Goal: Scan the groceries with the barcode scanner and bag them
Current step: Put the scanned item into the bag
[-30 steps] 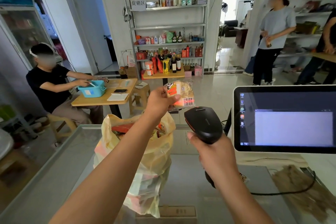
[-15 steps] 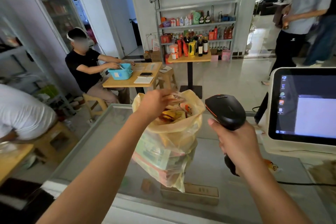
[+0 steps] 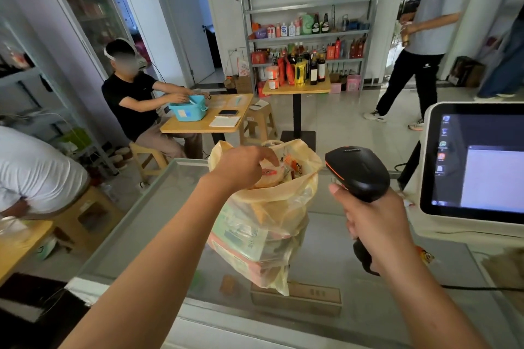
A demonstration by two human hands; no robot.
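Left hand (image 3: pixel 241 168) sits over the mouth of the yellow plastic bag (image 3: pixel 263 224), palm down, fingers bent onto a snack packet (image 3: pixel 269 177) at the top of the load. The thumb is hidden, so I cannot tell whether the packet is pinched or only touched. The packet is inside the bag's opening, on top of other packaged goods that show through the thin plastic.

The bag stands upright on the glass counter (image 3: pixel 147 215), near its middle, handles slack.

Right hand (image 3: pixel 377 229) is wrapped tight round the handle of the black barcode scanner (image 3: pixel 358 173) — scanner head raised just right of the bag, apart from it, nose pointing away from the wearer. A black cable (image 3: pixel 482 288) runs off along the counter to the right.

Touchscreen terminal (image 3: pixel 479 164) stands at the right edge of the counter, screen lit with a pale window.

Beyond the counter: a seated person (image 3: pixel 133 99) at a wooden table (image 3: pixel 204 125), hands at a teal basket (image 3: pixel 188 112); a metal shelf rack (image 3: pixel 309 34) with bottles; a small table (image 3: pixel 296 88) crowded with bottles and cups; a standing person (image 3: pixel 425 22) in a grey shirt — blurred.
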